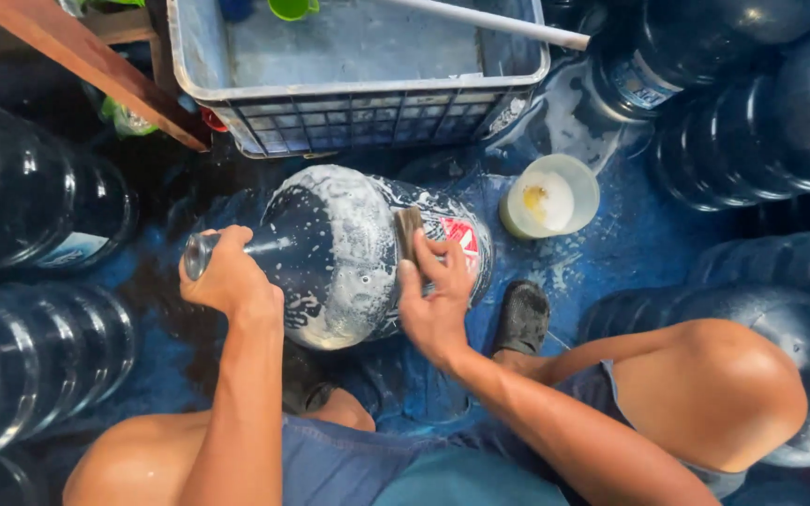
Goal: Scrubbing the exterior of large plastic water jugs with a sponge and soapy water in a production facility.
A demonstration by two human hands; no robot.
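Big blue water jug (349, 253) is lying on its side on the wet blue floor (649, 234), right in the middle between the person's knees, neck pointing to their left. It's covered in suds, so the scrub is clearly under way.

The left hand (229, 274) is clenched around the jug's neck, wrist straight, forearm coming up from below almost vertical in the view. The right hand (435, 300) presses a small brown scrub pad (409, 232) flat against the jug's shoulder near the red and white label (461, 236), fingers spread and extended over the pad rather than curled. That forearm angles in from the lower right, elbow tucked near the raised knee.

If you ask me, doing this bit well is mostly about the neck grip: a soapy jug on a wet floor wants to roll, so the left hand should act as the handle and turn it a little at a time while the pad works in overlapping strokes. Flat fingers give even pressure, which looks right here. I'd watch the label edge, since pads tend to snag there.

Around it: a grey plastic crate (358, 117) holding water sits just beyond the jug, a white tub of soapy stuff (549, 195) is near the jug's right end, and more blue jugs (39, 225) crowd both sides. A dark shoe (523, 317) rests just beside the right wrist.
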